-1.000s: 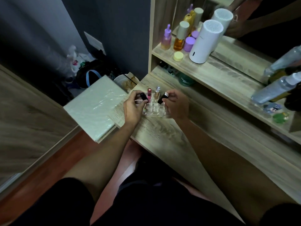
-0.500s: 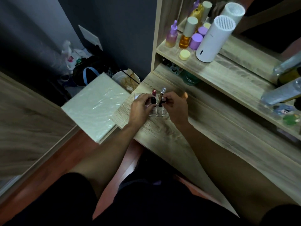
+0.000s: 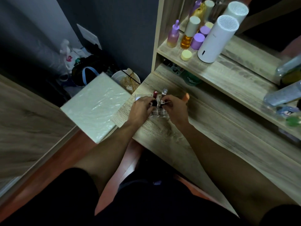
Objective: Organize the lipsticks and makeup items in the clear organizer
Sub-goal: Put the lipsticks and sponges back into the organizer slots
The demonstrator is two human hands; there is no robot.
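A clear compartmented organizer sits on the wooden desk, between my two hands. A red lipstick and a clear silver-topped tube stand upright in its back row. My left hand pinches a black lipstick down over a slot at the organizer's left. My right hand pinches another black lipstick with a silver band at the organizer's right. Fingers hide most of both black lipsticks.
A pale flat box lies left of the desk, past its edge. A white bowl sits behind it. The shelf above holds a white cylinder, purple and amber bottles and a yellow jar. Spray bottles lie at right.
Both hands came together over the organizer and lowered their black lipsticks toward its slots. The head camera shifted, moving the scene slightly right and down.
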